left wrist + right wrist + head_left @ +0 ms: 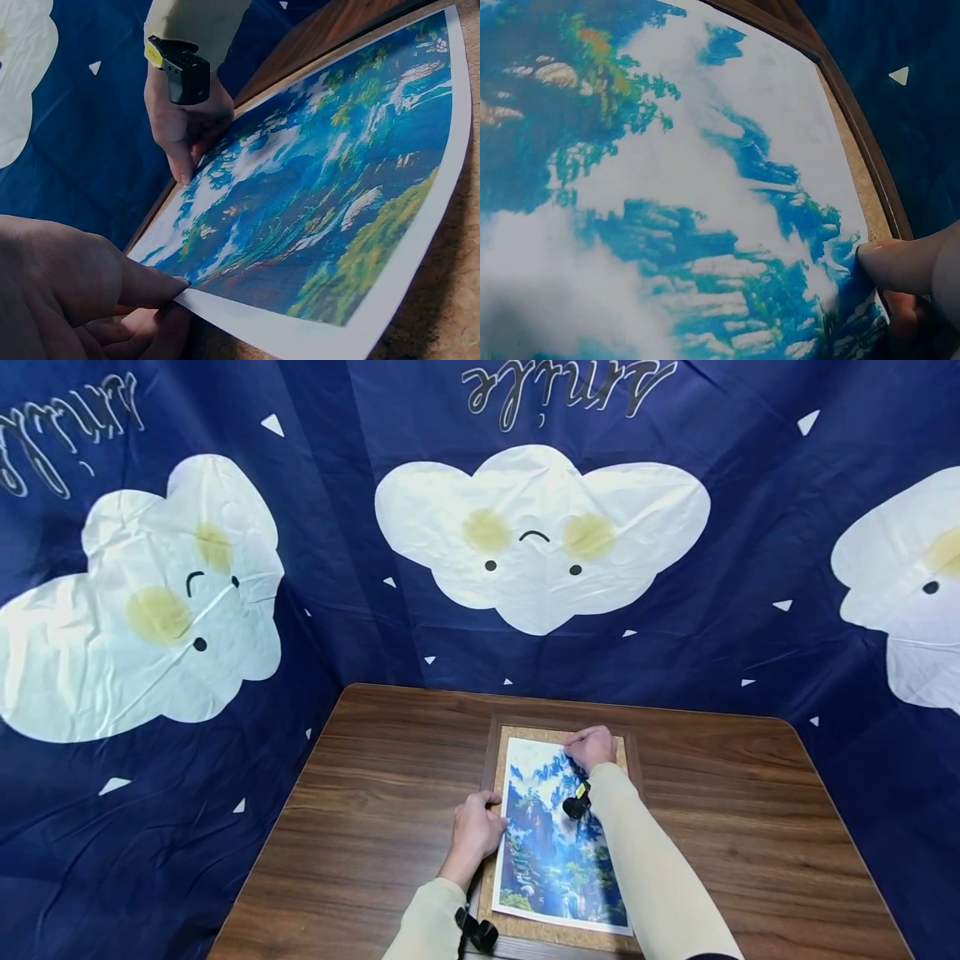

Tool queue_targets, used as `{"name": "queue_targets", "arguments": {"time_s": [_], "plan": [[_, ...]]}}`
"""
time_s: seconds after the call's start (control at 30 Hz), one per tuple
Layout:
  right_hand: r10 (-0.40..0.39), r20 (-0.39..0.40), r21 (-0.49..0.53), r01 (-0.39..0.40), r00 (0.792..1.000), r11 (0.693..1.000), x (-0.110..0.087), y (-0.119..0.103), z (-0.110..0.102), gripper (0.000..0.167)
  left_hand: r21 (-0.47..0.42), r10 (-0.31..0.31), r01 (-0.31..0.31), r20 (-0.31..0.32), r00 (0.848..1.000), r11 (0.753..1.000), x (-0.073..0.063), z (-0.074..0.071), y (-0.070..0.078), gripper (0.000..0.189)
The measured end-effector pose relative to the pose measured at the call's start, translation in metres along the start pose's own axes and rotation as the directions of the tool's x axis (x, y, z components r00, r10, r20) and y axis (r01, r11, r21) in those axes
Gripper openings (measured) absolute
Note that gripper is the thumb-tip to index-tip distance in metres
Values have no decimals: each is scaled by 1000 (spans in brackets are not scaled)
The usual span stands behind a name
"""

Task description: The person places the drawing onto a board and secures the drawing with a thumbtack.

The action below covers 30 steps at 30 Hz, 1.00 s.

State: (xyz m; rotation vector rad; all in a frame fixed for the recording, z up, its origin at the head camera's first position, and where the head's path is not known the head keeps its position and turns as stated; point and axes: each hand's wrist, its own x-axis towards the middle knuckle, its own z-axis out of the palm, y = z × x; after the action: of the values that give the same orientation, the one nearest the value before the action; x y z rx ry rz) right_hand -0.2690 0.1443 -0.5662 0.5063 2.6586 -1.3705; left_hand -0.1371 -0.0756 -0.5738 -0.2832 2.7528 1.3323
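A printed landscape picture of blue mountains, mist and trees, with a white border, lies over a cork board in a brown wooden frame. My left hand pinches the picture's left edge, thumb on top and fingers curled beneath, as the left wrist view shows. Near the board, the sheet's edge bows up slightly there. At the far end, my right hand pinches the top edge toward the right corner. In the right wrist view its thumb presses the sheet's face, with a finger below the edge.
The frame sits on a brown wood-grain table, close to its back edge. Dark blue cloth with white clouds hangs behind and at both sides. Small black cameras are strapped to both wrists.
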Motion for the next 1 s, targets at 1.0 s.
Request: {"name": "queue_targets", "arguments": {"time_s": [1.0], "plan": [[11, 2, 18, -11, 1000, 1000, 1, 2, -1, 4, -5, 2, -2, 5, 1000, 1000, 0, 0, 1, 32]]}}
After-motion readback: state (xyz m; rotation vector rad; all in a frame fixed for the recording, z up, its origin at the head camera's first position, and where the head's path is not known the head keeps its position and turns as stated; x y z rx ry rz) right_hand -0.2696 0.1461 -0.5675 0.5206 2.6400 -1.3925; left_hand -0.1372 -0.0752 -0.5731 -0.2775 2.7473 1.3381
